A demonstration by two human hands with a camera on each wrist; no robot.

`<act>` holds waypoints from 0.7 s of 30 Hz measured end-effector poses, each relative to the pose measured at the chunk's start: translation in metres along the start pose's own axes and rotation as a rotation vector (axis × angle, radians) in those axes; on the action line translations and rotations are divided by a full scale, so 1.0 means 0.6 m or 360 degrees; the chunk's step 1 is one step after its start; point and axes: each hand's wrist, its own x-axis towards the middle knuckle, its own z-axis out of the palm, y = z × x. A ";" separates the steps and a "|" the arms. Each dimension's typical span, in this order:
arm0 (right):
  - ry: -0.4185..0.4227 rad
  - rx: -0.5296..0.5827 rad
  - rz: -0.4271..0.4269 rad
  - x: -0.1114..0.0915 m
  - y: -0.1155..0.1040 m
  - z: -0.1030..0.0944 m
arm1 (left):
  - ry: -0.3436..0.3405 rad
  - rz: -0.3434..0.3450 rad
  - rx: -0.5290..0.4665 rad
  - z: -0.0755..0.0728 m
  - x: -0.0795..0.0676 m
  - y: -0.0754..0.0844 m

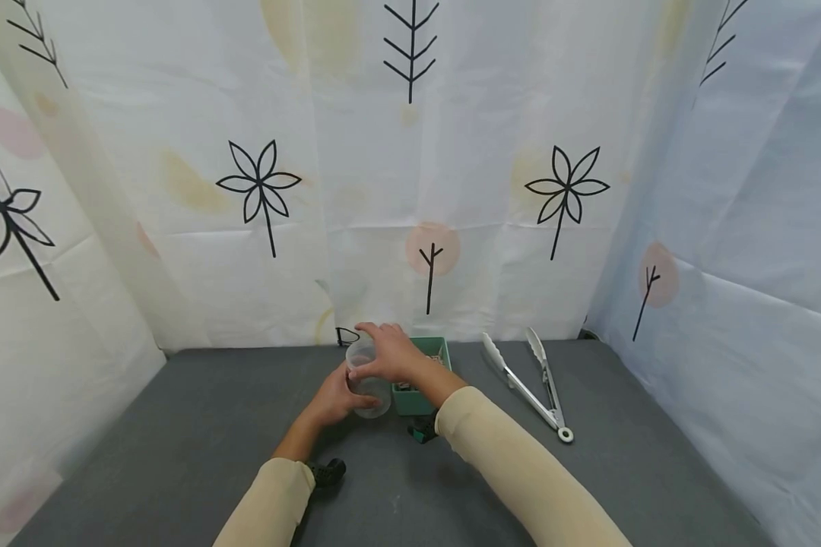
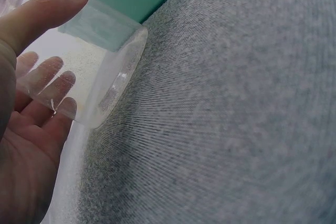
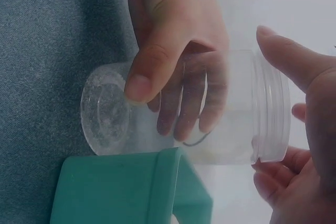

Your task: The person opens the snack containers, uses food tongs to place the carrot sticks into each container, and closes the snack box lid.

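A clear plastic jar [image 3: 244,111] stands upright on the grey table beside a green box. My left hand [image 1: 331,396] holds the jar's body from the left, thumb on one side and fingers showing through the clear wall in the right wrist view. From above, my right hand [image 1: 393,355] grips the ridged top of the jar, with thumb and fingers spread around its rim. No contents show through the jar's wall. In the left wrist view the jar's base [image 2: 118,85] meets the tabletop.
The green box [image 1: 420,403] holds small items and sits just right of the jar, partly behind my right forearm. Metal tongs [image 1: 530,391] lie spread on the table further right. A patterned white curtain [image 1: 356,266] closes off the back and sides.
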 end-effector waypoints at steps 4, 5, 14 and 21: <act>-0.0027 0.0136 -0.0040 -0.003 0.003 -0.003 | 0.0003 -0.0005 -0.0017 0.000 0.000 -0.001; -0.0033 0.0165 -0.0046 -0.004 0.004 -0.004 | 0.0002 -0.0001 -0.0028 -0.001 0.000 -0.001; -0.0162 0.0295 -0.0107 -0.003 0.007 -0.017 | -0.0033 0.0030 -0.0075 -0.003 0.002 -0.002; -0.0244 0.0284 -0.0190 -0.002 0.013 -0.026 | -0.0019 0.0013 -0.0058 -0.003 0.000 0.001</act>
